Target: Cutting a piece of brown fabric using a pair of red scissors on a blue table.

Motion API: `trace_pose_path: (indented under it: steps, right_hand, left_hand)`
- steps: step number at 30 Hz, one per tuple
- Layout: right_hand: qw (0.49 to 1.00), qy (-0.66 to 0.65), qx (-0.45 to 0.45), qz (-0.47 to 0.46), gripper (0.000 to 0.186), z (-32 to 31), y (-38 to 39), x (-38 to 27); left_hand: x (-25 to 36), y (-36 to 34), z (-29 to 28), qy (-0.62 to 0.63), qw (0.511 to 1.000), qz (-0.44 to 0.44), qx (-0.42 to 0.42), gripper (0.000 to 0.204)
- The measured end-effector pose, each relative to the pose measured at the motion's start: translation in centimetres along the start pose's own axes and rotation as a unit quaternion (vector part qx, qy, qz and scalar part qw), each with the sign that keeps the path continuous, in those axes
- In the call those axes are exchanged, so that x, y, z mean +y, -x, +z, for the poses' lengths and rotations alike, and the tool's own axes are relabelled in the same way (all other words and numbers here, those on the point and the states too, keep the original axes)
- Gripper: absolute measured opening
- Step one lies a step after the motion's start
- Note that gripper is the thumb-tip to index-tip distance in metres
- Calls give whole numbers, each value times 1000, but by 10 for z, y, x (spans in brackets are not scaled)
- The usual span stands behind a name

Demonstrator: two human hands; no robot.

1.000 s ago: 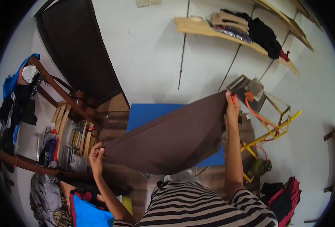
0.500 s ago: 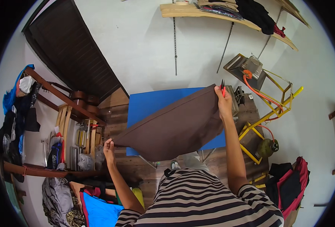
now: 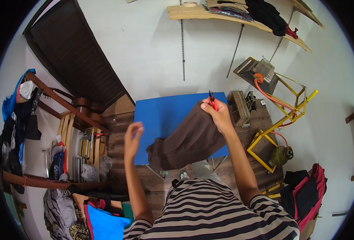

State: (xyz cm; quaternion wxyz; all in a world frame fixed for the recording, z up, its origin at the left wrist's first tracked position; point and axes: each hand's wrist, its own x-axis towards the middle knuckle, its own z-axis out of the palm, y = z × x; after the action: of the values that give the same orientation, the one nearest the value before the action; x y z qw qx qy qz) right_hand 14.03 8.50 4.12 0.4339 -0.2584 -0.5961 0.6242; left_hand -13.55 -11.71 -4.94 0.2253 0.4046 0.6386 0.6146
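Observation:
A dark brown piece of cloth (image 3: 185, 138) hangs in loose folds over the blue table (image 3: 157, 108), its left end drooping past the near edge. My right hand (image 3: 220, 116) is closed on the cloth's upper right corner. The same hand also holds small snips (image 3: 213, 103) with red handles, their dark tips pointing up and away. My left hand (image 3: 133, 136) is raised at the table's left edge, apart from the cloth. Its fingers are loosely curved and apart, holding nothing.
To the right of the table stand a wooden box (image 3: 239, 108) and a yellow metal frame (image 3: 261, 148) with an orange hose. Shelves with folded clothes (image 3: 225, 14) hang on the far wall. At the left, a wooden rack (image 3: 65, 184) bears assorted goods.
My left hand has let go of the cloth's left corner, and that end has dropped and swung right into folds. My right hand has moved left with the cloth and snips.

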Motion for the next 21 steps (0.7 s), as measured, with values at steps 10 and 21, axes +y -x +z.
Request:
trace_pose_path:
  steps: [10, 21]
  right_hand:
    - [996, 3, -90, -4, 15, 23, 21, -43]
    - [997, 64, -15, -30, 18, 24, 8, -56]
  left_hand:
    - [119, -32, 116, 24, 955, 143, -259, 24]
    - [146, -21, 125, 46, 968, 33, -243, 28]
